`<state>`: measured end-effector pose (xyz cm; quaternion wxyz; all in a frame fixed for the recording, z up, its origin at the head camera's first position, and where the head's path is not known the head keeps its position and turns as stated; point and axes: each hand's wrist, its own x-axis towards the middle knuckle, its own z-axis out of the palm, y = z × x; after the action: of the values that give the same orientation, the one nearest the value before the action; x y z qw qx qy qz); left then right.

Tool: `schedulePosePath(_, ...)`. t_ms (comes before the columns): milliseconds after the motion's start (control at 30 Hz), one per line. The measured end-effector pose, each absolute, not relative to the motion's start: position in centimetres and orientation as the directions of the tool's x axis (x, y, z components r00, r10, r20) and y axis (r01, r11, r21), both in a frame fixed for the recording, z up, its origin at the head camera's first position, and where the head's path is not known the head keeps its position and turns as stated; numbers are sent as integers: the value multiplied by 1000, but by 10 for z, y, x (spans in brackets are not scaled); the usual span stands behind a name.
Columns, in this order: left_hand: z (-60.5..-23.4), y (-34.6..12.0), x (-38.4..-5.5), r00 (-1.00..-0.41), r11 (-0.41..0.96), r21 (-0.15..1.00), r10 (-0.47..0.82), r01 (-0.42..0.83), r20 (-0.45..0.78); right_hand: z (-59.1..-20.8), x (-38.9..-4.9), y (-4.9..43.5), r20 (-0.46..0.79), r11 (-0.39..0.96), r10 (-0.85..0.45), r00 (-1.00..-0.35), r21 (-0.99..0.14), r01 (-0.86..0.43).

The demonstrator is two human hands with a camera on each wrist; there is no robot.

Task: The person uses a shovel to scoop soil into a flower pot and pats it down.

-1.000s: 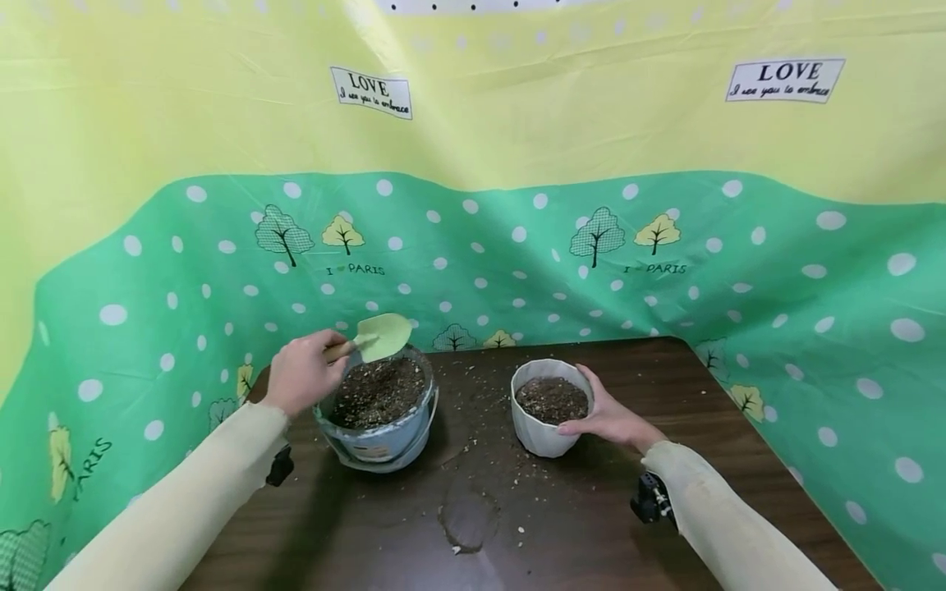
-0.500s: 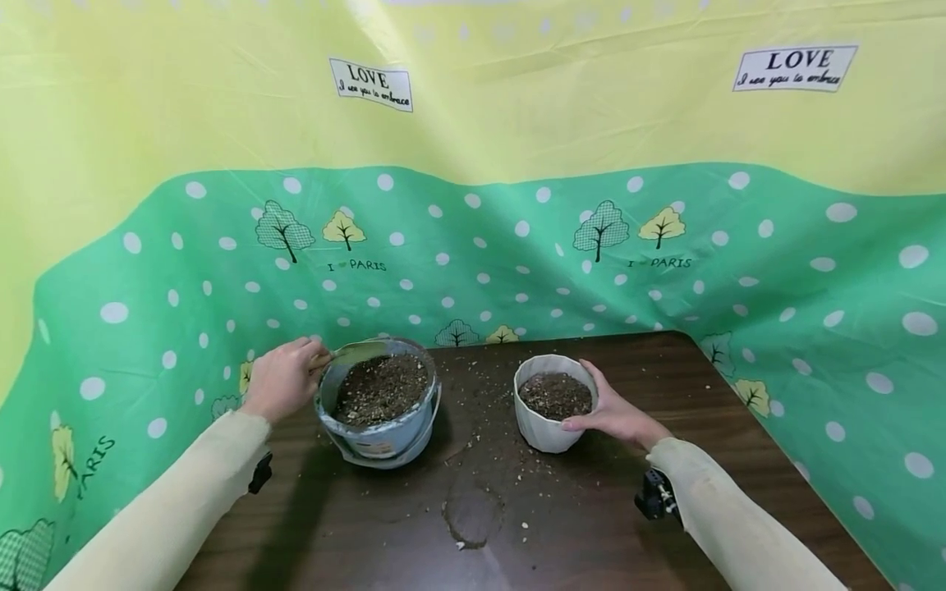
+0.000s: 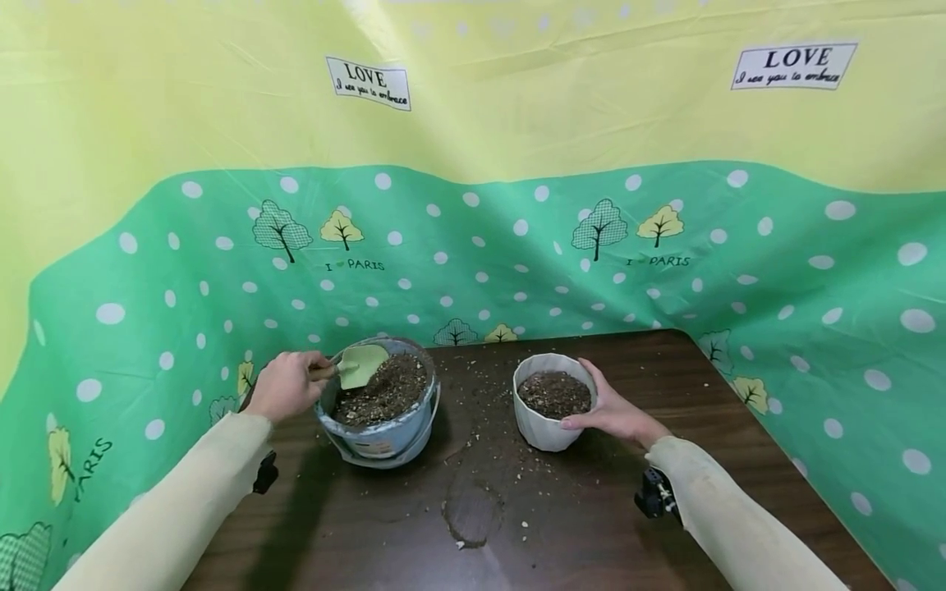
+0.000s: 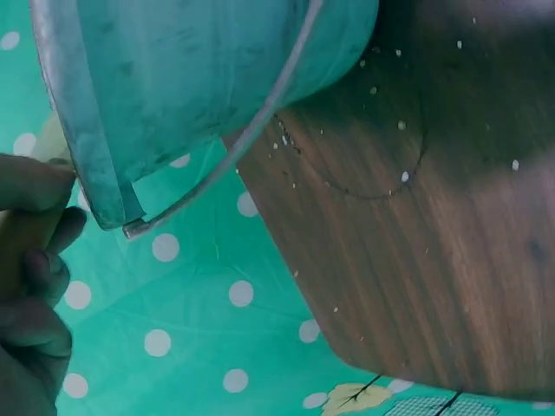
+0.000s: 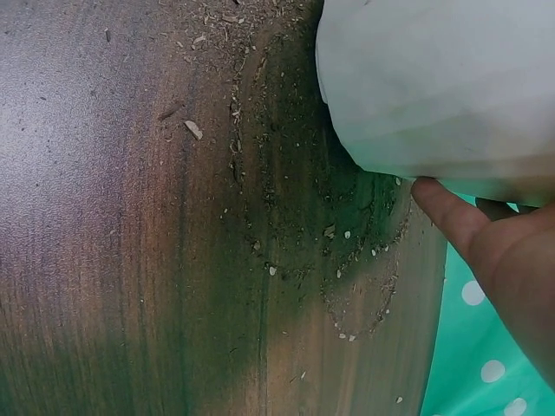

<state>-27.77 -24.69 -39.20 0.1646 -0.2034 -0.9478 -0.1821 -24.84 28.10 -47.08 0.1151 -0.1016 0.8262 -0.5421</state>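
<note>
My left hand (image 3: pixel 288 384) grips the wooden handle of a small pale-green trowel (image 3: pixel 362 366) at the left rim of a blue bucket (image 3: pixel 375 439). The trowel's blade lies inside the bucket, its tip at the dark soil (image 3: pixel 384 394). In the left wrist view the fingers (image 4: pixel 35 186) curl round the handle beside the bucket wall (image 4: pixel 191 87). On the right stands a white faceted flower pot (image 3: pixel 543 431) holding soil (image 3: pixel 554 395). My right hand (image 3: pixel 613 413) holds it by its right side, thumb at the front and fingers behind, partly hidden.
Both containers stand on a dark wood-grain table (image 3: pixel 591 517). Soil crumbs and pale bits are scattered between them, and a ring of soil (image 3: pixel 473 515) marks the table nearer the front. A green and yellow printed cloth (image 3: pixel 473 246) hangs behind and at the sides.
The trowel has come down from above the bucket's back rim into the bucket, the left hand shifting left and lower with it. The right hand keeps its hold on the pot.
</note>
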Motion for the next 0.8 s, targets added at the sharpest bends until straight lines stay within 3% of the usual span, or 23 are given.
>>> schedulePosePath(300, -383, -242, -272, -909, 795, 442, 371, 416, 187, -472, -249, 281, -74, 400, -294, -953, -915, -52)
schedulePosePath(600, -366, -242, -274, -911, 754, 610, 393, 244, -122, -471, -248, 280, -68, 369, -296, -953, -928, -49)
schedulePosePath(800, -366, -235, -275, -923, 743, 658, 329, 122, -200, -470, -248, 280, -76, 369, -301, -951, -929, -42)
